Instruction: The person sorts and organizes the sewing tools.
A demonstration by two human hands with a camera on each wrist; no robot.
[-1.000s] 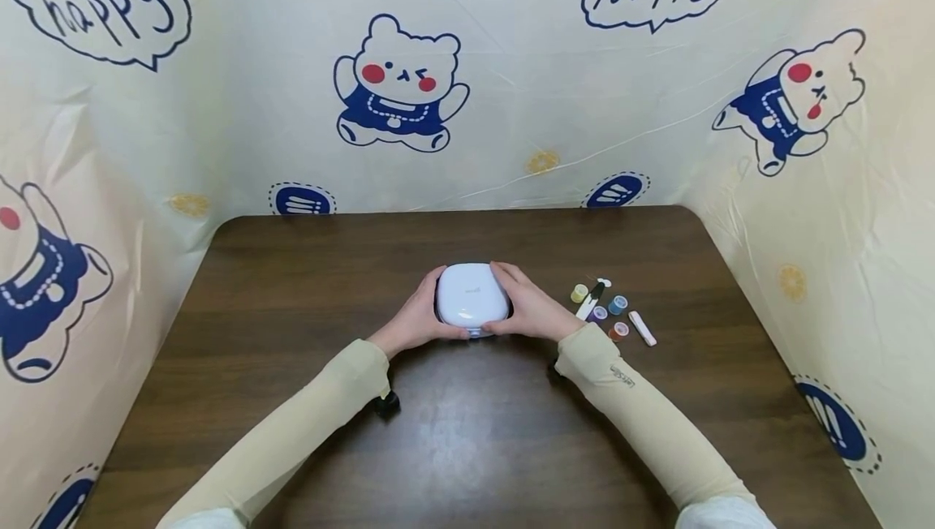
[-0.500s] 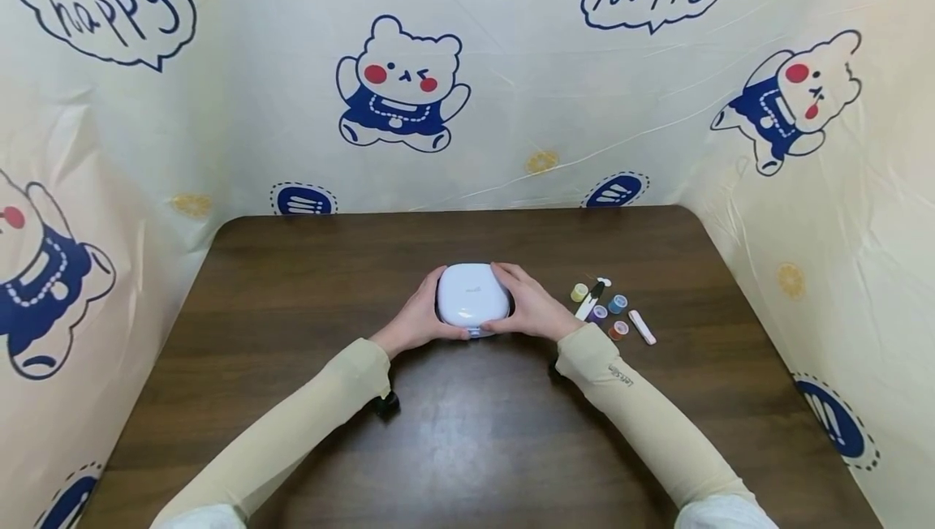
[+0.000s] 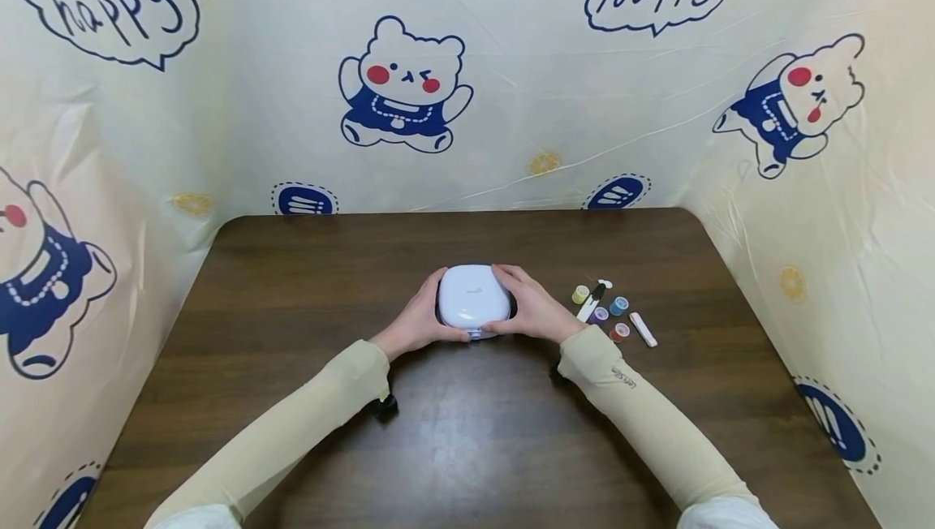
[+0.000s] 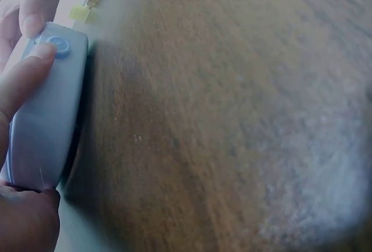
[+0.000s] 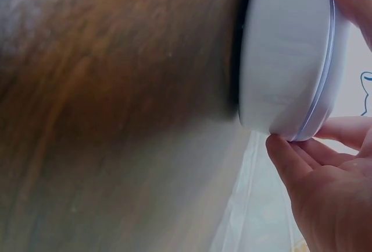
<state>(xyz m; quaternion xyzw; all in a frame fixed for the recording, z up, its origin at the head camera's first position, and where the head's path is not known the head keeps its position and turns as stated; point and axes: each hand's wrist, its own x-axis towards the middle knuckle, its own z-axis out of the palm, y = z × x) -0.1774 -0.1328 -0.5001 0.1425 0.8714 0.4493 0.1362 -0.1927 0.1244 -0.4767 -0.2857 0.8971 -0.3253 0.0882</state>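
Observation:
A white, glossy, rounded case (image 3: 475, 298) with its lid down lies at the middle of the table. My left hand (image 3: 416, 322) grips its left side, the thumb along the front edge. From the other side my right hand (image 3: 539, 310) holds it, thumb also at the front. In the left wrist view, a round blue button (image 4: 58, 46) shows on the front wall of the case, with a thumb tip against it. The right wrist view has fingertips (image 5: 279, 141) on the case's far side, by the seam between lid and base.
Right of the case lie yellow (image 3: 580, 294), blue (image 3: 618, 306), purple (image 3: 600, 315) and orange-red (image 3: 619, 333) thread spools. Among them are a slim black-and-white tool (image 3: 593, 298) and a pale pink stick (image 3: 644, 329). A printed curtain surrounds the brown table (image 3: 453, 448).

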